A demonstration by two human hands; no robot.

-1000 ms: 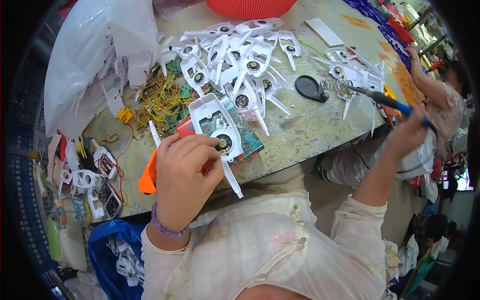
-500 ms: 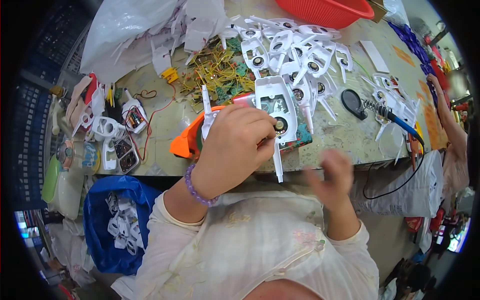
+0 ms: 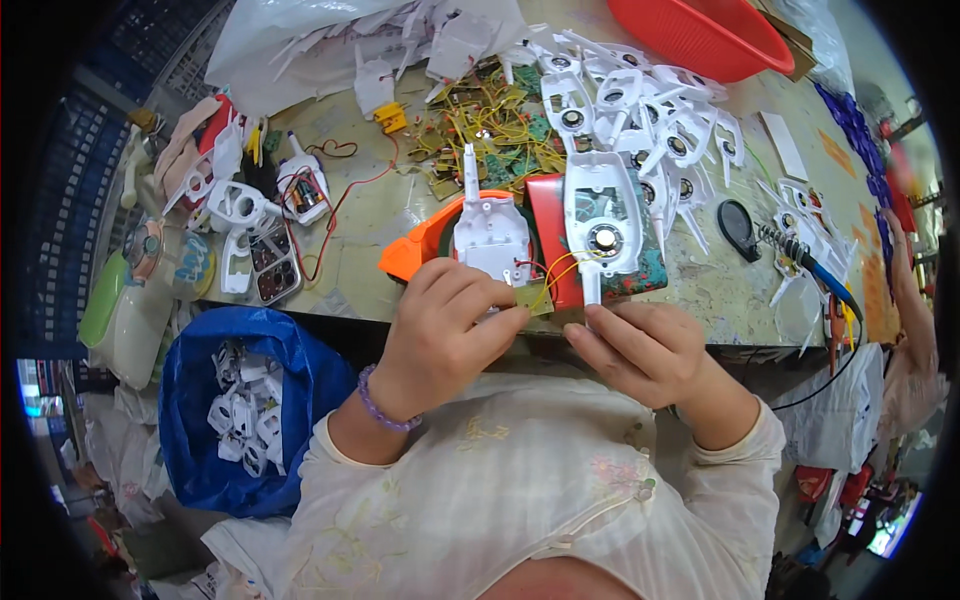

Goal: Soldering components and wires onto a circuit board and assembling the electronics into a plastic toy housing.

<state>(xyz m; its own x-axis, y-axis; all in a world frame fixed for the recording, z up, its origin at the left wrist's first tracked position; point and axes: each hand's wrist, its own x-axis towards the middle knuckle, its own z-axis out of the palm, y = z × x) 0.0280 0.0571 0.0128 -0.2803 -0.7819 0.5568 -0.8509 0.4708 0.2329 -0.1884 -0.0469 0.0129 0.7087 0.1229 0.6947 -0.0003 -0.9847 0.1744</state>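
My left hand (image 3: 445,325) is closed, its fingertips pinching the edge of a small circuit board (image 3: 541,299). Thin yellow wires run from the board up to a round speaker (image 3: 604,238). That speaker sits in a white plastic housing (image 3: 623,183) with a long stem, lying on a red and green block (image 3: 546,232). The fingers of my right hand (image 3: 645,350) close on the stem's lower end. Just above my left hand, a second white shell (image 3: 492,235) lies on an orange holder (image 3: 415,252), with red wires at its lower corner.
Wired circuit boards (image 3: 510,140) and several white housings (image 3: 680,135) are heaped behind. A soldering iron (image 3: 830,282) leans at right near a red basket (image 3: 700,35). A blue bag (image 3: 185,420) of white parts stands left, below the table edge. Another person's arm (image 3: 905,290) shows far right.
My right hand has come up to the housing's stem. My left hand has moved down off the housing to the board, uncovering the second shell and the wires. The view has shifted.
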